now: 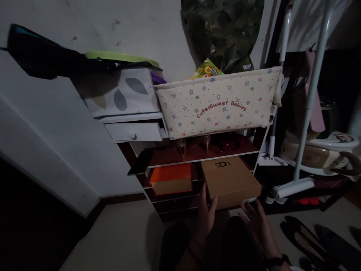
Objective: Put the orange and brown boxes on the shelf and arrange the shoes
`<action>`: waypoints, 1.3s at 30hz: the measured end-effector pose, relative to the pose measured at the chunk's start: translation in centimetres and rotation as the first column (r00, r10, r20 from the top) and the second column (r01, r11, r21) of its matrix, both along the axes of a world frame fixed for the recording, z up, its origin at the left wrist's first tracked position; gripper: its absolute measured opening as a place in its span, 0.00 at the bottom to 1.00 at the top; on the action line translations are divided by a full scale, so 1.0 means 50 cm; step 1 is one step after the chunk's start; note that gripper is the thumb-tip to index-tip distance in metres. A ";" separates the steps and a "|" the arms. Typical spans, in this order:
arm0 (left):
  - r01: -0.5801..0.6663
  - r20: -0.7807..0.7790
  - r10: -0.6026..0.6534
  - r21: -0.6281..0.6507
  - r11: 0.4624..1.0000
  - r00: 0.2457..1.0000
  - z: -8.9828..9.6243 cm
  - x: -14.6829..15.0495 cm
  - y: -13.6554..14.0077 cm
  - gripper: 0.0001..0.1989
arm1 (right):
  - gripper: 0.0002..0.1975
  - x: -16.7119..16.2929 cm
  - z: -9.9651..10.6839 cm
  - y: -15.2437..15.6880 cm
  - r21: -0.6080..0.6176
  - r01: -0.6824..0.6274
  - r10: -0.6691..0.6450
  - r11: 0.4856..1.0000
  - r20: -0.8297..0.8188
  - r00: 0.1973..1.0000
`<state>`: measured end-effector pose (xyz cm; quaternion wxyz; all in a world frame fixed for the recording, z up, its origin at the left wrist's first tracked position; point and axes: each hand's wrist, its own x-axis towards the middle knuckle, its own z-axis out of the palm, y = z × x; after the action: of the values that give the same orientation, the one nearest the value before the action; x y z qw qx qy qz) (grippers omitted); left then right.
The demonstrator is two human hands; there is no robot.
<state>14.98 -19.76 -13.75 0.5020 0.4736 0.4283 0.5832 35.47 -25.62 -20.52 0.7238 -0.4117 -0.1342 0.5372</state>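
Observation:
A brown cardboard shoebox marked UGG sticks out from a lower shelf of the dark red rack. My left hand is at the box's front left corner, fingers stretched and thumb apart; whether it touches the cardboard I cannot tell. By the front right corner is my right hand, its fingers spread and slightly bent. A small pale patch shows at that corner, just above those fingertips. To the left on the same shelf lies an orange box.
Above is a shelf with heeled shoes. A star-patterned fabric basket and a partly pulled-out white drawer sit higher. A mop stands right. Dark flat shoes lie on the floor.

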 end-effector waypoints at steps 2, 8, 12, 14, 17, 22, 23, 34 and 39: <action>0.018 0.008 -0.018 -0.020 1.000 1.000 0.000 0.002 0.019 0.37 | 0.45 -0.001 0.004 0.009 -0.008 -0.003 0.004 1.000 0.022 1.000; -0.037 0.009 0.037 -0.020 0.999 0.999 -0.021 0.007 0.073 0.36 | 0.44 0.008 0.007 0.041 -0.027 -0.037 0.039 0.999 0.072 0.997; -0.009 -0.054 0.010 0.023 1.000 0.999 -0.036 0.017 0.122 0.40 | 0.47 0.024 0.005 0.074 -0.028 -0.030 0.032 0.999 0.066 0.997; 0.005 -0.084 -0.003 0.021 1.000 0.996 -0.045 0.025 0.147 0.44 | 0.48 0.032 0.005 0.096 -0.038 -0.032 0.034 0.999 0.059 0.998; 0.007 -0.101 -0.004 0.036 0.999 0.995 -0.058 0.039 0.179 0.46 | 0.49 0.043 0.009 0.130 -0.042 -0.045 0.047 0.998 0.054 0.997; -0.014 -0.108 0.022 0.073 0.997 0.994 -0.073 0.056 0.208 0.44 | 0.46 0.064 0.017 0.173 -0.055 -0.083 0.086 0.995 0.065 0.994; -0.016 -0.107 0.024 0.076 0.997 0.994 -0.074 0.058 0.213 0.45 | 0.45 0.068 0.018 0.178 -0.051 -0.087 0.091 0.995 0.072 0.993; 0.111 -0.117 -0.101 0.085 0.990 0.988 -0.079 0.057 0.270 0.43 | 0.40 0.080 0.027 0.211 -0.055 -0.099 0.102 0.994 0.066 0.993; 0.115 -0.158 -0.102 0.072 0.991 0.982 -0.072 0.057 0.264 0.44 | 0.41 0.076 0.024 0.213 -0.045 -0.106 0.109 0.993 0.088 0.990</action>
<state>17.83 -6.55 -17.34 0.4792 0.5597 0.4154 0.5335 39.28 -14.98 -19.34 0.6784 -0.4424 -0.1780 0.5589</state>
